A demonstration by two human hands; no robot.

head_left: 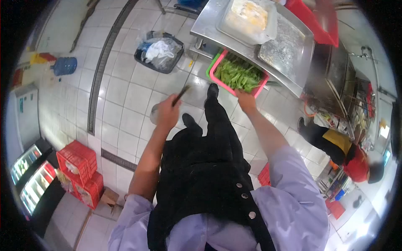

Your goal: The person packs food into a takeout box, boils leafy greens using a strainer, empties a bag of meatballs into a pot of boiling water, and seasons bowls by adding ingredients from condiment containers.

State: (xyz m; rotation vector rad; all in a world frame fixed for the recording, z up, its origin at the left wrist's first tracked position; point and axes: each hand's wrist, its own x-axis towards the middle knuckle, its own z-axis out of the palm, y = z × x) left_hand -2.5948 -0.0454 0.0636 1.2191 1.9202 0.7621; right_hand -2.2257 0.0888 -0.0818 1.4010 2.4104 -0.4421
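Observation:
My left hand (168, 113) is closed around a tool with a dark handle (181, 95) that sticks up past the fingers. A greyish rounded shape (154, 114) shows on the other side of that hand; I cannot make out whether it is part of the tool. My right hand (246, 101) is closed at the near rim of a pink basket (220, 85), which sits partly under a steel table (213, 31). Leafy greens (236, 72) fill the basket, and a green rim (211, 65) shows beside it.
On the table stand a pale plastic tub (247, 21) and a metal tray (289, 42). A black bin (159, 52) with plastic bags is on the tiled floor. Red crates (79, 161) are at left. A person in red (356, 163) bends over at right.

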